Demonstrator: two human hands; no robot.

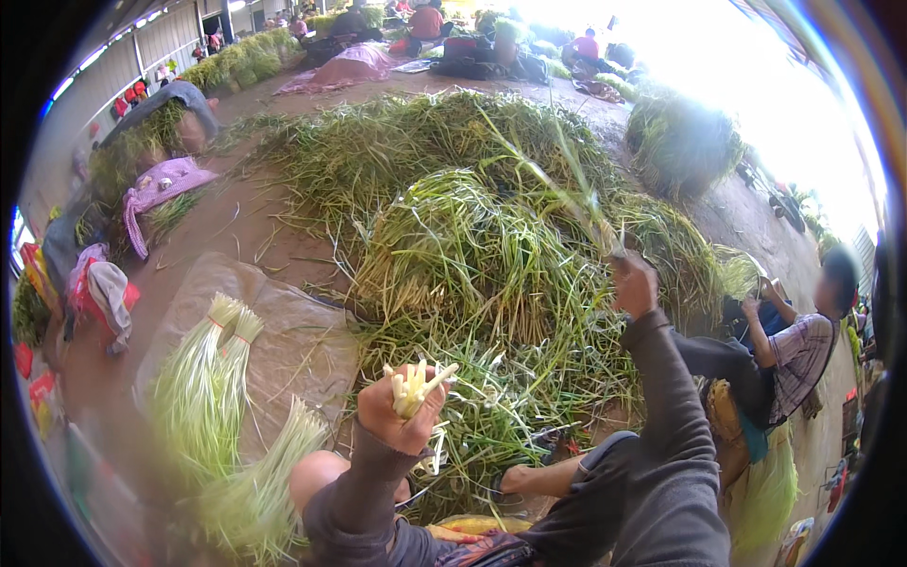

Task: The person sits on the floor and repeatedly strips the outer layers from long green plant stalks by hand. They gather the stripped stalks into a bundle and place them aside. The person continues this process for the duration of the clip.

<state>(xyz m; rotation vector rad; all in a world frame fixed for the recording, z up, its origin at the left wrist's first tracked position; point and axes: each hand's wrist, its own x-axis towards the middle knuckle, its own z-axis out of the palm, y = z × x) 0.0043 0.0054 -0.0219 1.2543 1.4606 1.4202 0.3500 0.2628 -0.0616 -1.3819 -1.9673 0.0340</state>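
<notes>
My left hand (393, 414) is closed around a small bunch of pale, peeled plant stalks (417, 391), their cut ends pointing up. Farther out on the right, my right hand (634, 283) grips long leafy stalks (584, 205), blurred and stretching up and away from the fist. Between and beyond both hands rises a heap of green leafy stalks (468, 241). Loose stripped leaves (496, 418) cover the floor before my legs. To the left, two bundles of pale stalks (205, 383) tied with reddish bands lie on a plastic sheet (305, 347), and another pale bundle (276, 475) lies closer to me.
A seated person (801, 347) works with stalks close on my right. A checked pink cloth (166, 184) and several bags (103, 298) lie to the left. Another stalk pile (680, 138) stands at the back right. More people (425, 25) sit at the far end.
</notes>
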